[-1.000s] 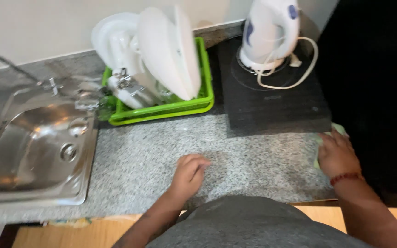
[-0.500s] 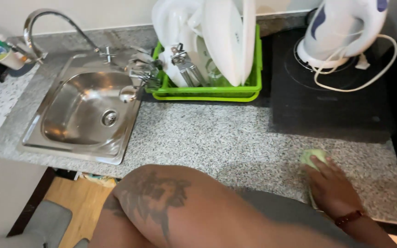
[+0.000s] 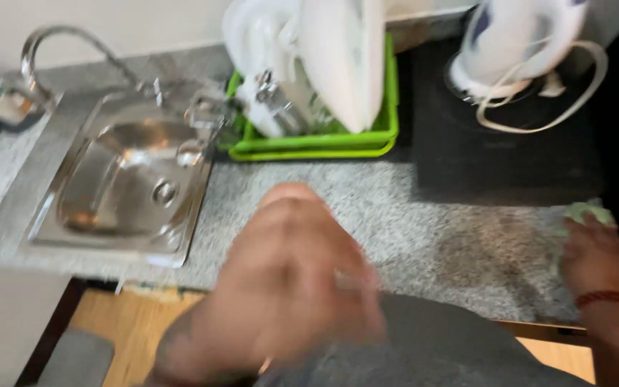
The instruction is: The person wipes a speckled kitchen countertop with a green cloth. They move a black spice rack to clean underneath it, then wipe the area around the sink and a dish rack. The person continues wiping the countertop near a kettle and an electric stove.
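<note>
**Cloth pressed flat at the counter's right end**

We see the green cloth (image 3: 583,213) on the counter (image 3: 395,215) beside the black hob (image 3: 510,158), under our right hand (image 3: 596,258), whose palm presses it flat to wipe; our left hand (image 3: 288,279) hangs blurred and close, grip unreadable; beyond stand the rack (image 3: 317,143), kettle (image 3: 517,36) and sink (image 3: 123,179).

A pale green cloth (image 3: 586,213) is seen crumpled on the speckled grey counter (image 3: 367,208) near its right end, partly covered by the right hand (image 3: 596,258) pressed on it.
</note>
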